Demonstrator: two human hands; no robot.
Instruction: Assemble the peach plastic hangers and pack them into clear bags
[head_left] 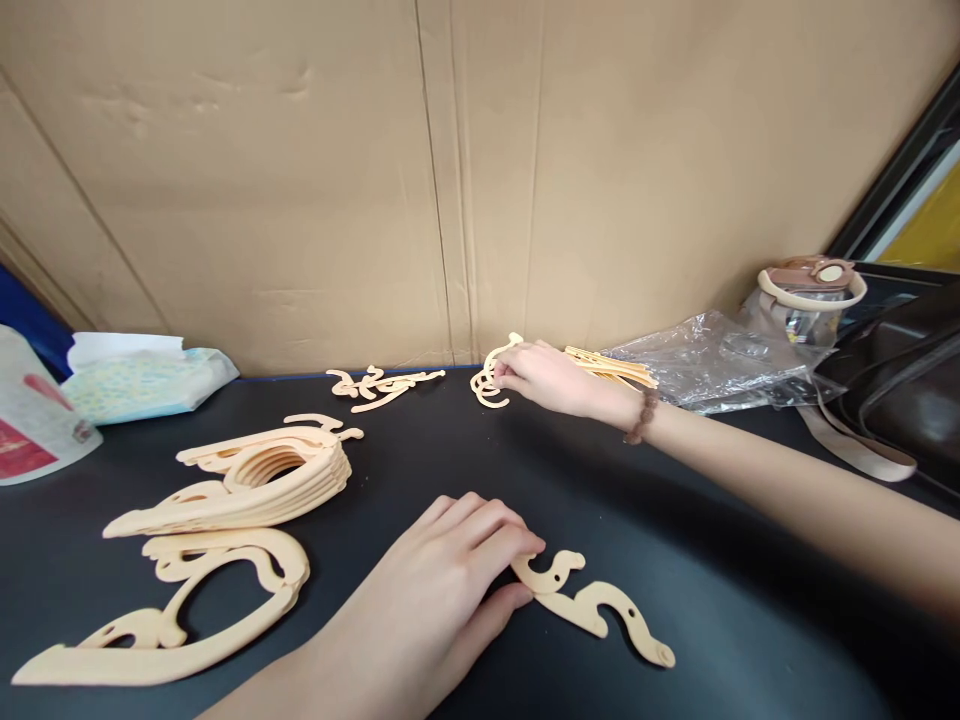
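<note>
My left hand (439,590) lies near the front of the black table (675,520), fingers curled and pinching one end of a curvy pale wooden cut-out piece (600,605) against the tabletop. My right hand (544,377) reaches far across to the cardboard wall, its fingers closed on a bunch of thin curved wooden pieces (487,385) lying there. A brown bead bracelet (640,417) is on that wrist. Behind the right hand lies a bundle of long wooden strips (611,366).
A stack of large curved wooden pieces (255,480) and one single large piece (187,610) lie front left. Small loose pieces (379,385) sit by the cardboard wall (450,170). Tissue pack (142,380) and pouch (34,425) at left; plastic wrap (712,365), bottle (810,295), dark bag (900,380) at right.
</note>
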